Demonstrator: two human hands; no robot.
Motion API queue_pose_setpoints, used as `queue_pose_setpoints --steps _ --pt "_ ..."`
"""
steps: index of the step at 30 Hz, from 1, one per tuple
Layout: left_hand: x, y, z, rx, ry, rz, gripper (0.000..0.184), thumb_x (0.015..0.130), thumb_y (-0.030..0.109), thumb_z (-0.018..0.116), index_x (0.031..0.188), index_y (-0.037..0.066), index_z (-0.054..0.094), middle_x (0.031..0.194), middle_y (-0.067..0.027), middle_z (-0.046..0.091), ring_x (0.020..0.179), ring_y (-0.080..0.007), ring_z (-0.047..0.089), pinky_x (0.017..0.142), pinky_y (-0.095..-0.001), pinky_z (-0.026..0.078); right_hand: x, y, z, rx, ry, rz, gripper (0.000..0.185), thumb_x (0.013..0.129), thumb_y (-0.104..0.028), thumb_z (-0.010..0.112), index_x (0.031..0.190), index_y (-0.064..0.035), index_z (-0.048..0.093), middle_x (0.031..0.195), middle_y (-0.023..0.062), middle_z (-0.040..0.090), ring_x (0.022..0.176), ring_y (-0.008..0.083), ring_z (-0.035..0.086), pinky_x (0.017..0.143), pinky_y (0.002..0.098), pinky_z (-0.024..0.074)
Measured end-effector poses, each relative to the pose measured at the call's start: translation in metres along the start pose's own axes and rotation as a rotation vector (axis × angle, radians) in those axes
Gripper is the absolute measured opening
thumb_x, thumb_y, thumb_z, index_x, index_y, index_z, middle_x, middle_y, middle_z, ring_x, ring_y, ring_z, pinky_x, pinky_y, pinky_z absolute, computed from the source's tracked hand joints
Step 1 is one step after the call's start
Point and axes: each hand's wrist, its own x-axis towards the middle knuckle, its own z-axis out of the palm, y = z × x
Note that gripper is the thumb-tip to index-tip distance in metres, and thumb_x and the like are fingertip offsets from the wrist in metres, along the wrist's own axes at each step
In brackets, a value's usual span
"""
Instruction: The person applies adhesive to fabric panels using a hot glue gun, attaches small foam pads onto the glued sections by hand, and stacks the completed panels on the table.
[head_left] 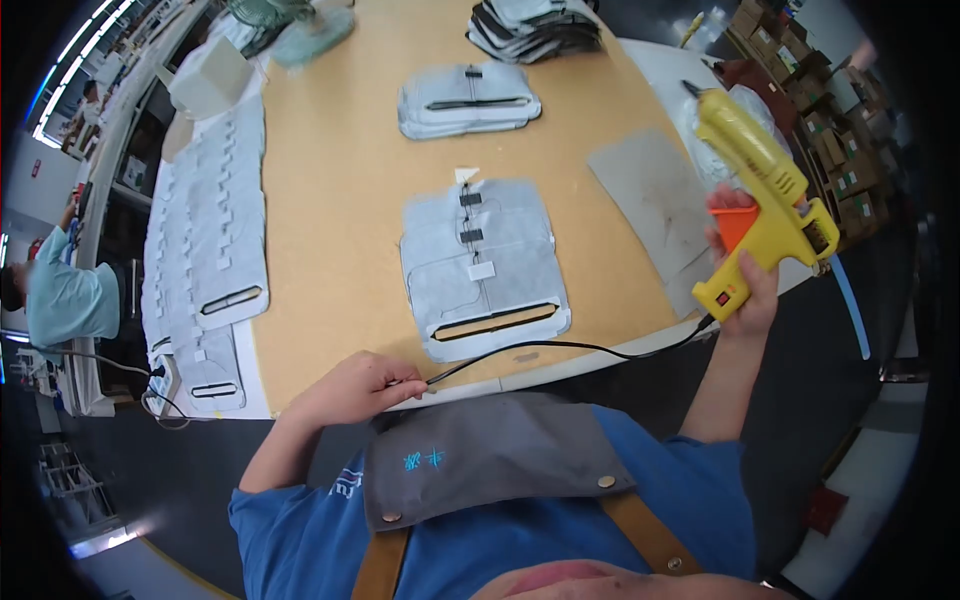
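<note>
My right hand [752,290] grips the handle of a yellow hot glue gun [752,150] with an orange trigger. Its nozzle points up and to the left, and a blue glue stick [850,310] hangs out of its back. From the handle, a black cord [560,346] runs along the table's near edge to my left hand [365,388], whose fingers are closed on it. Between my hands and farther in lies a grey fabric panel [490,250] with a slot, thin wires and small dark and white patches.
Behind the panel sits a small stack of similar pieces [470,118], with a darker pile [530,30] at the far edge. Overlapping panels [205,220] line the left side, near a power strip [163,385]. A grey sheet [650,200] lies right. A person [75,300] works at the far left.
</note>
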Motion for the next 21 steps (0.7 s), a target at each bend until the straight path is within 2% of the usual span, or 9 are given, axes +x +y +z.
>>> queue_pose_setpoints --steps 2,3,6,10,11,13,16,18,21 --pt "0.015 -0.011 0.001 0.038 -0.075 -0.018 0.024 0.097 0.028 0.061 0.099 0.006 0.071 0.080 -0.0124 0.068 0.070 -0.0279 0.064 0.065 -0.0368 0.050 -0.009 0.015 0.006 -0.076 -0.107 0.168 0.066 0.085 -0.022 0.065 0.141 0.0025 0.040 0.139 0.0183 0.048 0.130 0.0337 0.050 0.103 0.0408 0.0447" --pt "0.020 -0.014 0.000 0.086 -0.074 0.021 0.024 0.096 0.030 0.062 0.099 0.007 0.071 0.081 -0.0129 0.068 0.073 -0.0297 0.065 0.066 -0.0381 0.050 -0.013 0.019 0.021 -0.071 -0.087 0.207 0.062 0.085 -0.022 0.065 0.137 0.0028 0.043 0.126 0.0171 0.055 0.122 0.0329 0.055 0.097 0.0397 0.0465" --pt "0.036 -0.016 -0.009 0.123 -0.118 -0.001 0.024 0.095 0.031 0.064 0.097 0.009 0.071 0.082 -0.0126 0.069 0.077 -0.0322 0.067 0.068 -0.0400 0.052 -0.023 0.040 0.031 -0.078 -0.233 0.394 0.064 0.084 -0.024 0.068 0.138 0.0026 0.044 0.124 0.0178 0.059 0.115 0.0316 0.060 0.097 0.0408 0.0477" --pt "0.051 -0.038 -0.008 0.079 0.041 0.100 0.019 0.093 0.029 0.066 0.098 0.011 0.072 0.081 -0.0110 0.068 0.074 -0.0306 0.066 0.065 -0.0401 0.052 -0.027 0.055 0.060 -0.013 -0.318 0.562 0.054 0.088 -0.014 0.064 0.136 0.0028 0.046 0.122 0.0167 0.060 0.113 0.0287 0.061 0.099 0.0428 0.0463" --pt "0.062 -0.038 -0.010 0.186 0.256 0.129 0.018 0.092 0.026 0.068 0.103 0.013 0.072 0.080 -0.0092 0.068 0.068 -0.0272 0.065 0.061 -0.0376 0.051 -0.027 0.058 0.068 -0.081 -0.306 0.609 0.062 0.088 -0.024 0.068 0.138 0.0025 0.044 0.118 0.0165 0.061 0.111 0.0298 0.063 0.090 0.0396 0.0500" --pt "0.079 -0.044 -0.015 0.408 0.552 0.190 0.029 0.088 0.023 0.072 0.116 0.017 0.070 0.076 -0.0061 0.066 0.060 -0.0220 0.062 0.054 -0.0340 0.050 -0.029 0.069 0.076 -0.082 -0.336 0.627 0.061 0.088 -0.023 0.068 0.139 0.0018 0.043 0.118 0.0163 0.060 0.111 0.0292 0.062 0.092 0.0404 0.0498" --pt "0.093 -0.052 -0.019 0.517 0.691 0.224 0.036 0.086 0.023 0.075 0.121 0.018 0.069 0.070 -0.0043 0.063 0.057 -0.0211 0.060 0.052 -0.0337 0.048 -0.028 0.076 0.083 -0.087 -0.407 0.655 0.057 0.089 -0.018 0.067 0.138 0.0002 0.043 0.117 0.0164 0.059 0.109 0.0278 0.061 0.096 0.0425 0.0491" --pt "0.101 -0.060 -0.021 0.569 0.731 0.234 0.038 0.084 0.023 0.076 0.121 0.018 0.069 0.068 -0.0035 0.060 0.056 -0.0206 0.059 0.050 -0.0335 0.046 -0.026 0.074 0.091 -0.124 -0.433 0.681 0.041 0.090 -0.007 0.062 0.129 -0.0002 0.051 0.113 0.0115 0.061 0.107 0.0204 0.060 0.095 0.0371 0.0479" --pt "0.106 -0.066 -0.019 0.629 0.788 0.259 0.040 0.082 0.024 0.077 0.121 0.018 0.069 0.064 -0.0017 0.056 0.055 -0.0193 0.057 0.049 -0.0331 0.044 -0.028 0.077 0.092 -0.136 -0.415 0.712 0.041 0.090 -0.008 0.063 0.128 0.0003 0.051 0.113 0.0114 0.061 0.107 0.0200 0.060 0.094 0.0358 0.0479"
